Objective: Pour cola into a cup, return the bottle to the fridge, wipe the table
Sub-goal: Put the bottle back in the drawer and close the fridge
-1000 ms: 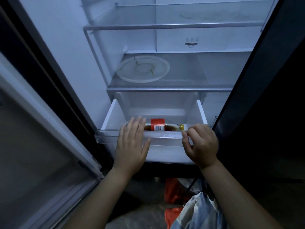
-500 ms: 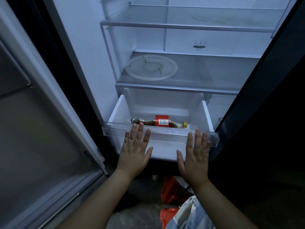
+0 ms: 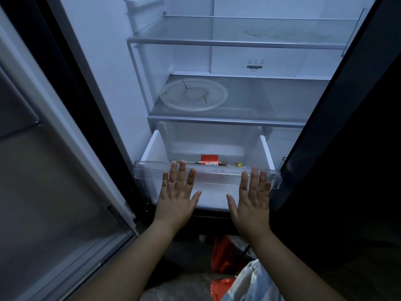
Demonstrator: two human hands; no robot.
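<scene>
Bottle [image 3: 209, 163], likely light and apt to roll, lies in the stiff plastic drawer [image 3: 217, 174]; my left hand [image 3: 176, 198] and right hand [image 3: 252, 202] press flat-fingered on its clear front.

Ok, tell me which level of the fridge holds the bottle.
The bottom drawer, pulled out: the bottle lies on its side in it. The shelf above carries a round plate; the top shelf shows no bottle.

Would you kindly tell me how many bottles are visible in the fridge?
1. The bottle lies on its side in the open bottom drawer, behind its clear front. Others may be hidden in parts of the fridge outside the frame.
</scene>
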